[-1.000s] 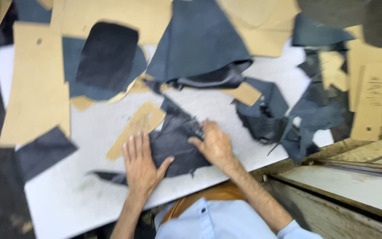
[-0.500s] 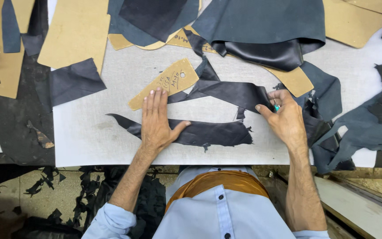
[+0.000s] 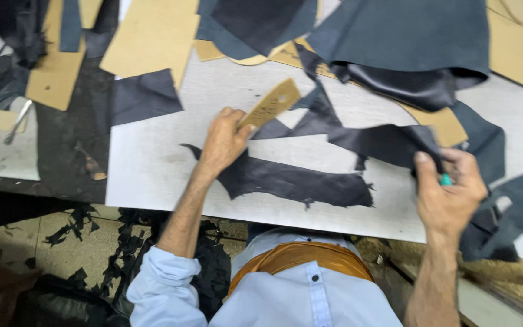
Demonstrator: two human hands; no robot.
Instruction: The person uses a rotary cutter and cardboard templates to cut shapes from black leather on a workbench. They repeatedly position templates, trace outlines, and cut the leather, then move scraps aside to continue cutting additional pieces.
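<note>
My left hand (image 3: pixel 224 140) pinches the near end of a narrow tan cardboard template (image 3: pixel 270 104), lifting it off the white cutting board (image 3: pixel 152 175). A long dark leather scrap (image 3: pixel 292 180) lies flat just below that hand. My right hand (image 3: pixel 449 192) grips the edge of another dark leather piece (image 3: pixel 382 142) and also holds a small tool with a teal handle (image 3: pixel 446 180); its blade is hidden.
A large folded dark leather hide (image 3: pixel 413 42) and tan cardboard patterns (image 3: pixel 146 36) cover the far side of the board. A square dark scrap (image 3: pixel 143 97) lies at the left. Leather offcuts (image 3: pixel 122 254) litter the floor under the table edge.
My left hand has gone from lying flat on the long scrap to picking up the cardboard template. My right hand has moved right, pulling the other leather piece up off the board.
</note>
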